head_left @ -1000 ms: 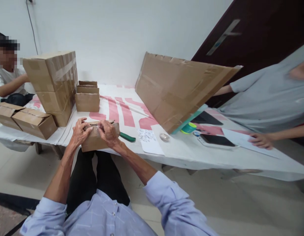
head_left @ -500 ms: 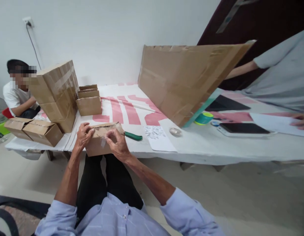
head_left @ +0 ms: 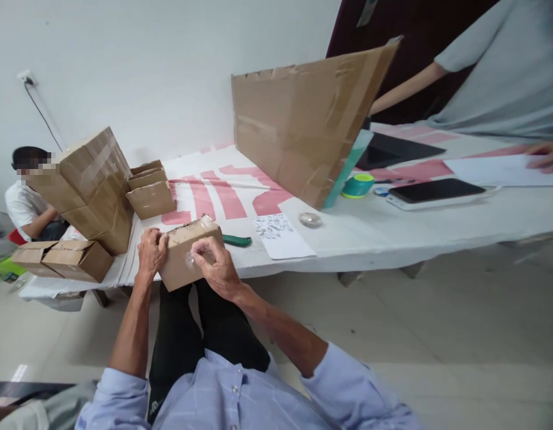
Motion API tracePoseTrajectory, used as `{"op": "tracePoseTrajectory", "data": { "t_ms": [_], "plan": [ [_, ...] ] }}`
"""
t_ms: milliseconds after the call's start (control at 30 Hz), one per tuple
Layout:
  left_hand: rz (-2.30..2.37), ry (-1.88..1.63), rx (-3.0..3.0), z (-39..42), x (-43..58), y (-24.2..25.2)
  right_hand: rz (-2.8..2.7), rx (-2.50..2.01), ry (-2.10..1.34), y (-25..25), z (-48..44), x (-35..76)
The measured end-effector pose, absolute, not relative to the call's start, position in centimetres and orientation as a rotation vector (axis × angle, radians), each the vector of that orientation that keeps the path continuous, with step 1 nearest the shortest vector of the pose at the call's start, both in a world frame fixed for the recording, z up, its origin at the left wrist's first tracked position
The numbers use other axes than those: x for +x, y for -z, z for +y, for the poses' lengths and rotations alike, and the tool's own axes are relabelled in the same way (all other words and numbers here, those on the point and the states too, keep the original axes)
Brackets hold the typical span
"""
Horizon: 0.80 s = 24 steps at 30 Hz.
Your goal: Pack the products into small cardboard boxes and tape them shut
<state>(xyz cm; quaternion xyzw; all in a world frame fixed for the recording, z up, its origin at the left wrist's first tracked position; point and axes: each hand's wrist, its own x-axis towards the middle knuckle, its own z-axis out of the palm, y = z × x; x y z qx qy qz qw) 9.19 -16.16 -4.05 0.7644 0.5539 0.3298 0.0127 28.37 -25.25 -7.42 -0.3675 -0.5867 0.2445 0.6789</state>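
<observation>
A small cardboard box point(head_left: 180, 266) sits at the table's front edge, tilted a little, with a rough top seam. My left hand point(head_left: 151, 254) is closed around its left upper edge and steadies it. The fingers of my right hand point(head_left: 219, 267) pinch a bit of clear tape point(head_left: 190, 259) at the box's front face. Another strip of clear tape point(head_left: 206, 222) shows at the top right corner. Just behind the box lies a green-handled tool point(head_left: 237, 240), its other end hidden by the box.
On the left stand stacked cartons point(head_left: 97, 191), two small boxes point(head_left: 74, 260) and an open divided box point(head_left: 151, 197). A large cardboard panel point(head_left: 298, 128) leans at centre right. Written paper point(head_left: 288, 242), a tape roll point(head_left: 310, 220), a phone point(head_left: 438, 190) and two other people are around.
My view has shifted, so the table sits at a different slant. My right hand has drawn the tape slightly away from the box face, while my left hand stays on the box.
</observation>
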Motion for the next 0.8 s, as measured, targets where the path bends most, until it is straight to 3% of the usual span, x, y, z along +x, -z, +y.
{"op": "tracePoseTrajectory", "data": {
  "t_ms": [267,400,667,800],
  "plan": [
    [1.819,-0.975,2.458,-16.8,10.0,4.0,-1.598,-0.698,-0.278,9.3,-28.2,27.8],
    [1.781,-0.903,2.528,-18.2,10.1,4.6,-1.533,-0.784,-0.327,10.4,-29.0,28.3],
    [1.513,-0.291,2.775,-21.0,9.0,4.9,-1.519,-0.835,-0.396,11.2,-29.4,28.9],
    [1.509,-0.228,2.725,-20.6,8.9,4.5,-1.647,-0.716,-0.300,11.8,-31.4,27.6]
  ]
}}
